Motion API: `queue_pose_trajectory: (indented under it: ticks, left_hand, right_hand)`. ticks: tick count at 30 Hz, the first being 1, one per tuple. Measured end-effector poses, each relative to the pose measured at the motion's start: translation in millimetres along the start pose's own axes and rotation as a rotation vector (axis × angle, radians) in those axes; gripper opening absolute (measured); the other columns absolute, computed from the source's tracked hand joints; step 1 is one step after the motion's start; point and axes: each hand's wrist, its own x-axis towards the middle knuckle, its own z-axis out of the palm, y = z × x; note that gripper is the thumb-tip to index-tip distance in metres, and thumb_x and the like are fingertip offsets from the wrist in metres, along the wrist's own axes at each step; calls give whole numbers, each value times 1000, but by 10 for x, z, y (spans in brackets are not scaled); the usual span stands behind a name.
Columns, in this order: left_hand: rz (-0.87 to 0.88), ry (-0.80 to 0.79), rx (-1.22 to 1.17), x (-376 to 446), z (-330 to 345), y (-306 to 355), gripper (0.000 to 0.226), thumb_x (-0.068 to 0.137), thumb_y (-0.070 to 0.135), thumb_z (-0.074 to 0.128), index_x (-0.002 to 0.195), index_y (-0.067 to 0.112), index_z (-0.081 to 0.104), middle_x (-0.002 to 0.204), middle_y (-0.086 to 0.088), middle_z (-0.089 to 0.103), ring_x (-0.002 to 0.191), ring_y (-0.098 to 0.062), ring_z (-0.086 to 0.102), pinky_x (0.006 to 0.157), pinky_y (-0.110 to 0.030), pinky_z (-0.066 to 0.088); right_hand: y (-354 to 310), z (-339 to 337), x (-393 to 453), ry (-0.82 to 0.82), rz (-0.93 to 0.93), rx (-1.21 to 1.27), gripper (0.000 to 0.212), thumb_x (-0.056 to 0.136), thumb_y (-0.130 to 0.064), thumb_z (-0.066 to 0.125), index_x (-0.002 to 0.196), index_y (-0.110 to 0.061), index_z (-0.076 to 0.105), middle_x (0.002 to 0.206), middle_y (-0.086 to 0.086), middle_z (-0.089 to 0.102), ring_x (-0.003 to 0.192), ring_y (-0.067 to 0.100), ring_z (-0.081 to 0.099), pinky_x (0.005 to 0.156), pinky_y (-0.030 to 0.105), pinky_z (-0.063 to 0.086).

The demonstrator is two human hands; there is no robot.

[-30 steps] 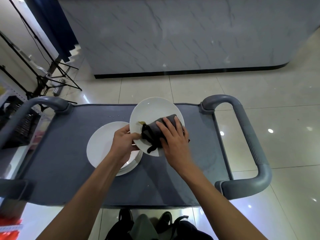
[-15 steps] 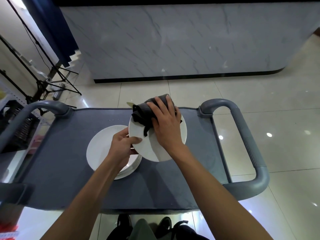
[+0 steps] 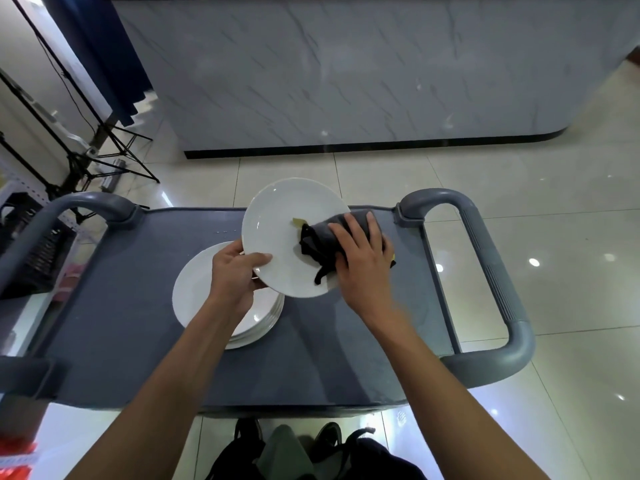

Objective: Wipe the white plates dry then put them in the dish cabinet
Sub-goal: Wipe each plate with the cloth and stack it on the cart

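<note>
Nearest the camera, a stack of white plates sits on the grey cart. Above it, the left hand grips the near-left rim of a single white plate, thumb on top, holding it tilted over the cart. The right hand lies with fingers spread over a dark cloth, pressing it to the plate's right side. Beyond stand a tiled floor and a marble-patterned counter.
</note>
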Motion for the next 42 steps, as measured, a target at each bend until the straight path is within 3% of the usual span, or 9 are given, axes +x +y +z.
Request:
queue_pose_trajectory:
  ticks: [8, 12, 15, 22, 28, 36, 40, 42]
  left_hand:
    - [34, 0, 13, 36, 58, 13, 29, 79, -9, 63, 92, 14, 73, 83, -8, 74, 69, -27, 69, 56, -38, 57]
    - [46, -4, 0, 49, 9, 31, 28, 78, -9, 63, 91, 12, 74, 85, -12, 73, 73, -31, 65, 61, -36, 52]
    - [49, -8, 20, 52, -37, 39, 28, 81, -9, 62, 95, 13, 73, 85, -8, 74, 69, -27, 67, 54, -33, 54]
    - [53, -42, 36, 23, -110, 47, 30, 82, -8, 63, 101, 13, 71, 90, -6, 75, 72, -24, 71, 57, -38, 58]
    - [28, -107, 115, -68, -53, -4, 27, 82, -10, 64, 101, 9, 70, 87, -6, 76, 74, -27, 72, 64, -47, 60]
    - [2, -196, 141, -114, 75, -32, 31, 82, -12, 62, 101, 11, 71, 89, -9, 76, 73, -28, 71, 59, -41, 59]
    - [12, -191, 151, -83, 48, -26, 34, 81, -15, 58, 102, 7, 71, 93, -15, 75, 77, -35, 70, 67, -50, 59]
    - [18, -169, 147, -69, 21, -33, 35, 80, -18, 55, 100, 7, 69, 88, -13, 75, 76, -36, 70, 66, -52, 59]
  right_hand:
    - [-352, 96, -368, -31, -87, 44, 52, 90, -13, 66, 139, -26, 56, 153, 1, 47, 149, 37, 29, 109, 58, 33]
    - [-397, 62, -462, -75, -200, 84, 50, 93, -15, 63, 141, -26, 55, 157, 1, 41, 151, 35, 24, 113, 57, 29]
    - [-296, 28, -467, -113, -237, 84, 52, 93, -13, 61, 143, -25, 53, 159, 0, 38, 152, 33, 20, 115, 57, 26]
    - [-70, 19, -308, -22, -123, 6, 54, 91, -10, 65, 141, -26, 54, 156, 2, 42, 151, 34, 23, 113, 58, 29]
    - [-14, -89, 129, -26, 16, -13, 51, 100, -14, 51, 148, -31, 44, 162, -1, 32, 154, 32, 10, 115, 58, 22]
    - [-402, -110, 471, 0, -73, -15, 49, 101, -21, 47, 148, -33, 42, 162, 1, 30, 153, 35, 9, 113, 61, 22]
    - [-543, -12, 326, -48, -166, 52, 50, 98, -24, 48, 147, -31, 44, 161, 1, 32, 153, 35, 10, 114, 62, 23]
    - [-588, 36, 232, -88, -190, 84, 52, 95, -32, 39, 147, -30, 44, 162, 1, 32, 154, 35, 10, 115, 61, 21]
